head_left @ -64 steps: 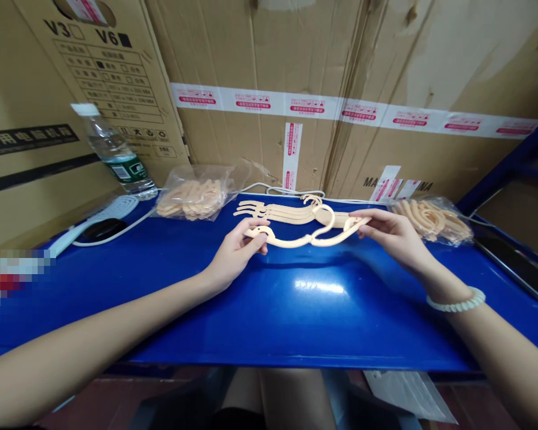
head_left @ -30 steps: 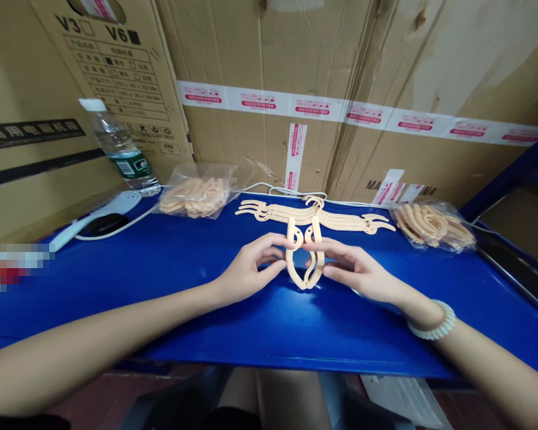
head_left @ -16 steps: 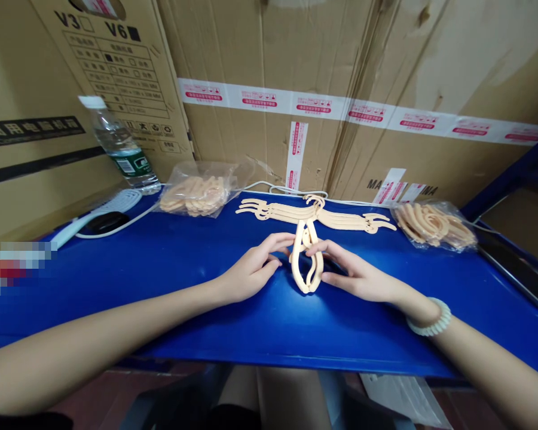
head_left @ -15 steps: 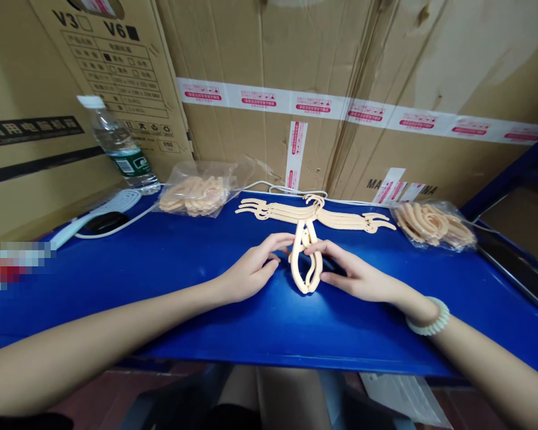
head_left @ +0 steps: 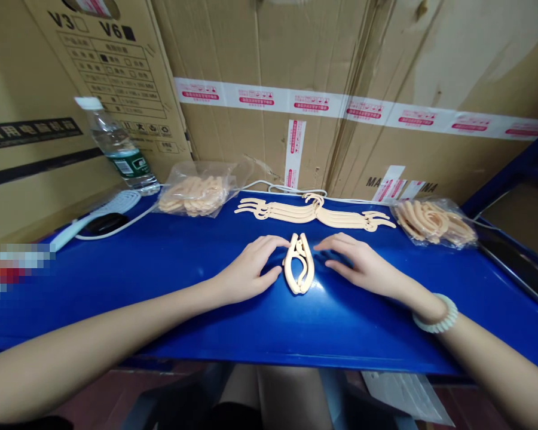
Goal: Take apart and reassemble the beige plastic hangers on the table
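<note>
A cream folding hanger (head_left: 310, 270), its arms folded together into a narrow loop, lies on the blue table (head_left: 197, 334) between my hands. My left hand (head_left: 251, 269) is just left of it with fingers apart, the index fingertip close to or touching its upper left arm; which of the two I cannot tell. To the right, my right hand (head_left: 363, 266) is off the folded hanger, fingers spread and holding nothing. Behind them several unfolded cream hangers (head_left: 291, 212) lie in a stack, hooks pointing to the back.
Bags of cream hanger parts lie at the back left (head_left: 195, 194) and back right (head_left: 434, 224). A water bottle (head_left: 128, 158), a white handheld item (head_left: 103, 209) and a black mouse-like object (head_left: 107, 223) are left. A phone-like dark slab (head_left: 520, 269) lies right. Cardboard boxes (head_left: 269, 143) stand behind.
The folded hanger has been lowered flat onto the table and shifted slightly left, nearer me. My right hand has let go and drawn back to the right; my left hand has barely moved.
</note>
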Demonstrator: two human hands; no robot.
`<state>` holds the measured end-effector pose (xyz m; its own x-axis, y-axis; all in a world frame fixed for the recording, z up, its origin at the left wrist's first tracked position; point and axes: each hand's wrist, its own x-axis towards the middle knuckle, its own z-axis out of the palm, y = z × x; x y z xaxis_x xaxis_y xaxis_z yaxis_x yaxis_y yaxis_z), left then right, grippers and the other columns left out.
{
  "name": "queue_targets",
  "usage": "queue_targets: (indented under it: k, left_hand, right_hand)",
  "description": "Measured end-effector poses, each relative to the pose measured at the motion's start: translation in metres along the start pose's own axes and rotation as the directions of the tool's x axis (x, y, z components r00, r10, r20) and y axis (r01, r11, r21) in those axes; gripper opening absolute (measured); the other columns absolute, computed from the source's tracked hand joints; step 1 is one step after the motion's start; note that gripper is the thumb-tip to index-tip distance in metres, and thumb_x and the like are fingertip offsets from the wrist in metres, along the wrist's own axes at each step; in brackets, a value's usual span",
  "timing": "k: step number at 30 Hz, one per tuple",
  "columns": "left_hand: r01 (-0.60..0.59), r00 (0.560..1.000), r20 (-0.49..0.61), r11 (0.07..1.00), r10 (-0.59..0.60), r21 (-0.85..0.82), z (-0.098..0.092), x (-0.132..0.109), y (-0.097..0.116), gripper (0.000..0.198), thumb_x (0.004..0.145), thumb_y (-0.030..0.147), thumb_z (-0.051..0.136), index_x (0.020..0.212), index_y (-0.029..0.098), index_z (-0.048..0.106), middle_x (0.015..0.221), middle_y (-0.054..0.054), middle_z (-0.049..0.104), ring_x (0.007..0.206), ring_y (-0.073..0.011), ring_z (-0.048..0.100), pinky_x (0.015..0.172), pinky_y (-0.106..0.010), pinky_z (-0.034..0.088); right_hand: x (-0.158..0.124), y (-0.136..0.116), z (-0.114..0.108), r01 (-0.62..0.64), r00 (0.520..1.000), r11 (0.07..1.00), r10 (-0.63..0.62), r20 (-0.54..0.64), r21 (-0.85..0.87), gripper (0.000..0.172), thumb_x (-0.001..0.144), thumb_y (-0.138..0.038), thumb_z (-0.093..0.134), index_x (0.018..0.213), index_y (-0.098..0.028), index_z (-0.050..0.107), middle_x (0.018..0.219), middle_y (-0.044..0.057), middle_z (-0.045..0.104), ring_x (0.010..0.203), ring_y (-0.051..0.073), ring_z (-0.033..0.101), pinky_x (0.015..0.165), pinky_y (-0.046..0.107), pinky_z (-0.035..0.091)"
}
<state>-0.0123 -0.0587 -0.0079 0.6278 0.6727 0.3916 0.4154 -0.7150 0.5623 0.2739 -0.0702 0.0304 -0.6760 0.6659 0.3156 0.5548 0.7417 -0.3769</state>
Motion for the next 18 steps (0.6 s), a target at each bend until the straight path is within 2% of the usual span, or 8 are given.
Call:
queue_targets:
  k: [3, 7, 14, 18]
  left_hand:
    - [0.017, 1.000, -0.012, 1.000, -0.017, 0.012, -0.0013, 0.0002, -0.0006, 0.027, 0.088, 0.017, 0.054, 0.115, 0.021, 0.055, 0.122, -0.009, 0.065, 0.116, -0.0263, 0.058, 0.103, -0.045, 0.046]
    - [-0.001, 1.000, 0.016, 1.000, 0.001, 0.020, -0.0021, 0.0008, 0.0009, 0.013, 0.090, 0.020, 0.059, 0.103, 0.021, 0.058, 0.113, -0.006, 0.069, 0.109, -0.0250, 0.060, 0.099, -0.044, 0.046]
    - [-0.023, 1.000, 0.021, 1.000, 0.023, 0.021, -0.0038, 0.0014, 0.0017, 0.011, 0.092, 0.021, 0.059, 0.102, 0.022, 0.062, 0.117, -0.005, 0.070, 0.113, -0.0244, 0.061, 0.103, -0.044, 0.043]
    - [-0.015, 1.000, 0.015, 0.999, 0.014, 0.041, -0.0040, 0.0013, -0.0003, 0.018, 0.092, 0.022, 0.059, 0.109, 0.023, 0.062, 0.120, -0.006, 0.070, 0.115, -0.0255, 0.061, 0.105, -0.046, 0.043]
  right_hand:
    - [0.0007, -0.0060, -0.0059, 0.039, 0.998, 0.999, -0.039, 0.055, 0.009, 0.021, 0.099, -0.020, 0.055, 0.116, -0.020, 0.068, 0.107, 0.010, 0.070, 0.101, 0.025, 0.064, 0.091, 0.044, 0.055]
    - [0.0012, -0.0100, -0.0057, 0.100, 0.989, 0.994, -0.104, 0.101, 0.050, 0.026, 0.100, -0.016, 0.053, 0.119, -0.021, 0.069, 0.114, 0.010, 0.070, 0.111, 0.025, 0.061, 0.098, 0.045, 0.052]
    - [-0.0005, -0.0075, -0.0051, 0.084, 0.987, 0.996, -0.089, 0.133, 0.037, 0.035, 0.100, -0.015, 0.050, 0.130, -0.022, 0.066, 0.124, 0.010, 0.068, 0.122, 0.026, 0.056, 0.107, 0.050, 0.049]
    - [-0.0009, -0.0063, -0.0052, 0.072, 0.986, 0.997, -0.074, 0.148, 0.020, 0.039, 0.100, -0.015, 0.049, 0.135, -0.024, 0.063, 0.128, 0.009, 0.067, 0.127, 0.027, 0.054, 0.110, 0.052, 0.047]
